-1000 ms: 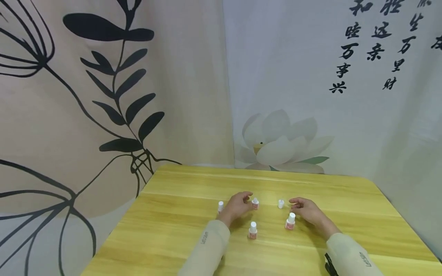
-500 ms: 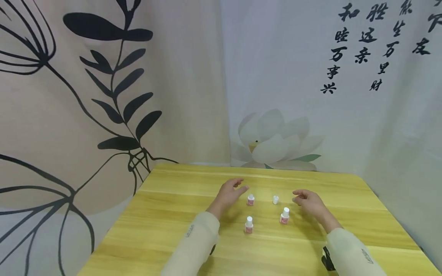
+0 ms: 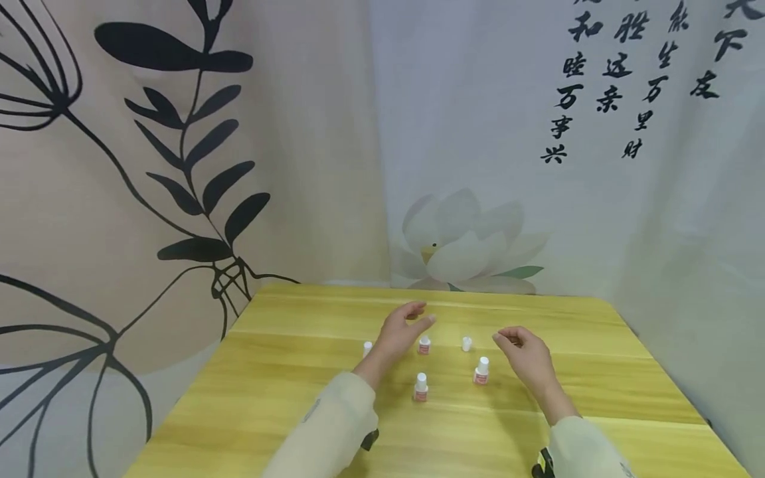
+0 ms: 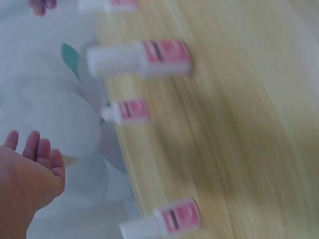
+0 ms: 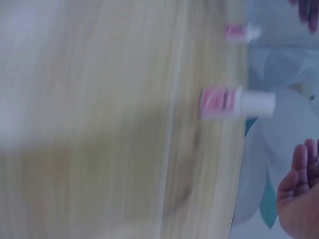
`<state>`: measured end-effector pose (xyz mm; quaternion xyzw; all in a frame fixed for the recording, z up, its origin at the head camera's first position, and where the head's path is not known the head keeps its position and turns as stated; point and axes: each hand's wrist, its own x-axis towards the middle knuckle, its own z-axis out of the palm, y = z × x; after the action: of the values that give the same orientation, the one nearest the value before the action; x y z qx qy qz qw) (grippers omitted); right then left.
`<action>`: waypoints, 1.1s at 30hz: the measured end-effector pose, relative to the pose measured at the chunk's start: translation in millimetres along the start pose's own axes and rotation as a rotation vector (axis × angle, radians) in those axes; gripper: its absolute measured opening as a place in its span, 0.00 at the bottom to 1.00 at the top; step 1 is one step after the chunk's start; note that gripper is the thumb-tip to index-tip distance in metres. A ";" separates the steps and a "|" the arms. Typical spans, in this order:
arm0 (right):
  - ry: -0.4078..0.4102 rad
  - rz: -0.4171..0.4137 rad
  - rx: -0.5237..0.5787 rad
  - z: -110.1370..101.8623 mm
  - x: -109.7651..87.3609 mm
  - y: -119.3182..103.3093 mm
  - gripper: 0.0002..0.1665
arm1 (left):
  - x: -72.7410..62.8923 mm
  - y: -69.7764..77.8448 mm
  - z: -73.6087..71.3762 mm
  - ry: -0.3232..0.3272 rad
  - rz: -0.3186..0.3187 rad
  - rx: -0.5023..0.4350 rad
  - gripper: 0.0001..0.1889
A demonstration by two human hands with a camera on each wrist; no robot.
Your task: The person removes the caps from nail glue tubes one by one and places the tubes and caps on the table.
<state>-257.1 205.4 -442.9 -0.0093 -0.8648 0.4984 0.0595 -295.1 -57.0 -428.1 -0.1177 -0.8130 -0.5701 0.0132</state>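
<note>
Four small bottles stand upright on the wooden table [image 3: 269,415]. One of them, the far bottle [image 3: 424,346], shows a bare nozzle, and a loose white cap [image 3: 467,344] sits apart from it, a little to its right. The near bottle [image 3: 421,388], the right bottle [image 3: 481,372] and the left bottle [image 4: 180,216] all wear their white caps. As a judgement of the work, then, one bottle is opened, three are closed, and the loose cap is not on a bottle.

The left grip [image 3: 397,336] is released, its fingers relaxed and its thumb stretched out to the right, raised above the table. The far bottle stands just to the right of its wrist, below the thumb, and the left bottle is partly hidden by the forearm. The right grip [image 3: 528,358] hangs to the right of the loose cap, on the far right side of the right bottle, touching neither. Its thumb and forefinger lie close together and it seems to hold nothing, though the right wrist view is blurred and cuts off part of the hand. The near bottle stands well apart from the right grip
</note>
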 end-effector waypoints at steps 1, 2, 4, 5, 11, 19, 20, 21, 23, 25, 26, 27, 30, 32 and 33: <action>0.007 0.008 0.031 2.0 -2.5 -2.1 0.28 | -1.1 3.8 2.4 0.003 0.007 -0.022 0.28; 0.014 0.020 0.063 3.9 -4.7 -3.9 0.28 | -2.1 7.9 4.9 0.006 0.014 -0.045 0.28; 0.029 0.043 0.120 8.1 -9.6 -5.4 0.28 | -6.0 16.2 10.3 -0.001 0.024 -0.091 0.27; 0.036 0.055 0.145 10.0 -12.1 -5.2 0.27 | -8.1 19.5 13.3 -0.005 0.034 -0.101 0.27; 0.063 0.095 0.209 13.3 -21.4 4.6 0.25 | -19.6 30.9 32.8 -0.053 0.067 -0.116 0.26; -0.013 0.097 0.187 8.2 -29.0 28.1 0.26 | -28.5 21.2 61.3 -0.099 0.047 -0.160 0.24; -0.023 0.101 0.184 8.4 -28.6 30.2 0.28 | -28.5 19.3 64.3 -0.101 0.045 -0.161 0.24; -0.035 0.103 0.182 8.7 -28.1 32.4 0.29 | -28.6 18.1 67.1 -0.103 0.043 -0.162 0.24; -0.060 0.109 0.179 9.0 -27.5 37.0 0.31 | -29.0 16.4 72.4 -0.103 0.037 -0.162 0.24; -0.086 0.118 0.172 9.3 -26.8 41.8 0.32 | -29.4 14.5 77.2 -0.097 0.023 -0.163 0.24; -0.097 0.124 0.170 9.4 -26.4 44.1 0.33 | -29.7 13.6 79.4 -0.092 0.014 -0.163 0.23; -0.103 0.130 0.169 9.6 -25.9 46.0 0.33 | -30.2 13.1 81.3 -0.088 0.002 -0.167 0.23; -0.113 0.150 0.168 10.6 -23.8 50.9 0.32 | -31.4 10.2 87.6 -0.074 -0.037 -0.184 0.22; -0.116 0.154 0.176 11.8 -21.9 52.5 0.32 | -31.9 8.2 91.7 -0.068 -0.057 -0.194 0.22; -0.119 0.155 0.185 12.8 -20.7 53.3 0.32 | -31.8 7.0 93.8 -0.067 -0.065 -0.200 0.22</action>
<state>-240.3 219.7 -497.2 -0.0410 -0.8137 0.5790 -0.0298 -252.3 26.9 -459.4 -0.1111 -0.7553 -0.6444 -0.0444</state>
